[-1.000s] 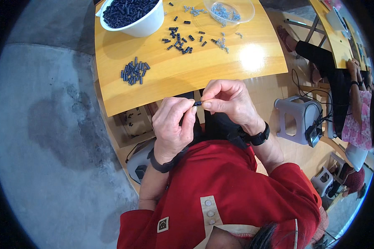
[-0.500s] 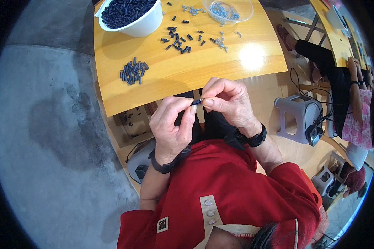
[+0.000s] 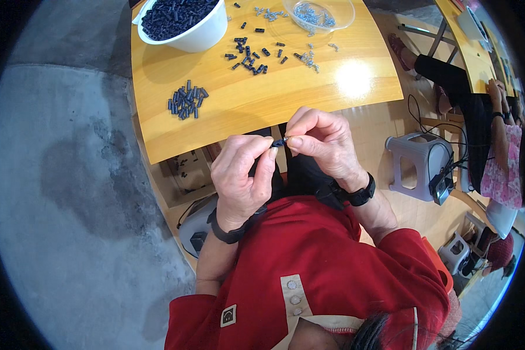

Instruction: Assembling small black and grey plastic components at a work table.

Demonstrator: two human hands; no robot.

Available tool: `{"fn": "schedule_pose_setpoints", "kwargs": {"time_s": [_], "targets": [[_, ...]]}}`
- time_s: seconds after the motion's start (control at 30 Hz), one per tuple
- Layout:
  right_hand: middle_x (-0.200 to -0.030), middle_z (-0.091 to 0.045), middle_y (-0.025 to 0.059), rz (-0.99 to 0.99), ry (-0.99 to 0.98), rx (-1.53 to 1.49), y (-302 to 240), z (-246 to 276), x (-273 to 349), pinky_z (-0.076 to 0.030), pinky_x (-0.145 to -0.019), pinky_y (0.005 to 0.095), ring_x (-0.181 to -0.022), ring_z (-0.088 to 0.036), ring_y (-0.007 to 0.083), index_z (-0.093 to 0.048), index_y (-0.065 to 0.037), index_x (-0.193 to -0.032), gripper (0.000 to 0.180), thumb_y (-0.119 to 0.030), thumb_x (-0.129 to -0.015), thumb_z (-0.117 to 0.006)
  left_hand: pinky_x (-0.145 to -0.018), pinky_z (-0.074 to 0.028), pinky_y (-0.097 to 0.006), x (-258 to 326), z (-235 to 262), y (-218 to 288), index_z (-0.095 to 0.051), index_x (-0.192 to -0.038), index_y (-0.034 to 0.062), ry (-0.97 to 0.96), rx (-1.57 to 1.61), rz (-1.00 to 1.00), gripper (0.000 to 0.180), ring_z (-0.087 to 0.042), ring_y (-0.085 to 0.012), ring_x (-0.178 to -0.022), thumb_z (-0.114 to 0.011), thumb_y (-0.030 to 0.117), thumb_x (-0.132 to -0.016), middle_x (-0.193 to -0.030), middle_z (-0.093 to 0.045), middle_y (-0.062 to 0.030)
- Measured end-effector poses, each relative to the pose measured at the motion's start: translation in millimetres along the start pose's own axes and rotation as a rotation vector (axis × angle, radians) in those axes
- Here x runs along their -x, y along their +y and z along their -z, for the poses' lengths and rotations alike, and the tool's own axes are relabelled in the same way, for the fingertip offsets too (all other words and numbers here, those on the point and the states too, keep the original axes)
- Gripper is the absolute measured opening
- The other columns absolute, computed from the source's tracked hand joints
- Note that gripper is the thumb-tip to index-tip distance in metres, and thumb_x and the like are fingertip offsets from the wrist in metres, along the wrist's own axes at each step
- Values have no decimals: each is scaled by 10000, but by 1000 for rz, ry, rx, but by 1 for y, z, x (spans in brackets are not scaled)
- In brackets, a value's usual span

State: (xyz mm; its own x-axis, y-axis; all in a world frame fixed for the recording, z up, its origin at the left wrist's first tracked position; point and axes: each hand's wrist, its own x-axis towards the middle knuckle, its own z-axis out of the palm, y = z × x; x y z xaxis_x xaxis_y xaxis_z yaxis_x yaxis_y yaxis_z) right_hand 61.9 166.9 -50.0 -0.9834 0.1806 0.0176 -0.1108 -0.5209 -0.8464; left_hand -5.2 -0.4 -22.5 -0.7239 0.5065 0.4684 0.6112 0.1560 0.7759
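My left hand (image 3: 242, 170) is closed, with the thumb and forefinger pinching a small black plastic tube (image 3: 278, 143). Against the tube's right end, my right hand (image 3: 324, 143) pinches a tiny silver metal piece (image 3: 286, 139), mostly hidden by the fingertips. Both hands are held just off the table's near edge, above my lap. On the tabletop lies a pile of black tubes (image 3: 186, 100), with a looser scatter of black pieces (image 3: 251, 57) farther back. Small silver metal pieces (image 3: 310, 61) are strewn to the right of that scatter.
A white tub (image 3: 213, 28) full of black tubes stands at the table's (image 3: 239, 102) far left. Behind the scatter is a clear plastic bowl (image 3: 350, 17) of silver pieces. A grey stool (image 3: 399, 153) with cables stands at right, near another person's arm (image 3: 497, 128) and a second table.
Both hands keep their pinch and have shifted only slightly. A bit more of the silver piece shows between the fingertips.
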Motion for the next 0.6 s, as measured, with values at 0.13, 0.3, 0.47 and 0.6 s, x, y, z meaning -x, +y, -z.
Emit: {"fn": "schedule_pose_setpoints", "kwargs": {"time_s": [0.13,0.3,0.47,0.6], "targets": [[-911,-640,52,8,-13,-48,-2,-1,-1,-502,-739,243,-826,-597,103,-679,-6,-923,86,30,-852,-712,-680,-499,-281,0,0,1,-668,-936,-23,-2,-9,11,122,-636,-196,-744,-686,-39,-816,-853,-667,-121],[-907,-636,50,10,-13,4,1,-1,0,-499,-720,232,-820,-594,97,-679,-5,-912,85,31,-845,-717,-675,-503,-287,1,-2,1,-667,-930,-16,7,19,16,121,-643,-204,-738,-692,-31,-812,-846,-669,-121],[-893,-641,43,-13,-55,144,-9,3,-2,-491,-710,221,-804,-589,83,-677,-4,-899,86,30,-836,-725,-656,-505,-294,-1,1,-1,-667,-925,-5,-38,-45,-39,127,-642,-221,-708,-695,-32,-804,-826,-664,-121],[-810,-651,32,-179,-118,9,-6,10,-10,-502,-652,225,-707,-601,84,-666,-15,-871,87,2,-827,-739,-653,-498,-293,-2,2,-2,-664,-922,-7,-78,-3,5,123,-640,-216,-715,-692,-35,-805,-827,-662,-120]]}}
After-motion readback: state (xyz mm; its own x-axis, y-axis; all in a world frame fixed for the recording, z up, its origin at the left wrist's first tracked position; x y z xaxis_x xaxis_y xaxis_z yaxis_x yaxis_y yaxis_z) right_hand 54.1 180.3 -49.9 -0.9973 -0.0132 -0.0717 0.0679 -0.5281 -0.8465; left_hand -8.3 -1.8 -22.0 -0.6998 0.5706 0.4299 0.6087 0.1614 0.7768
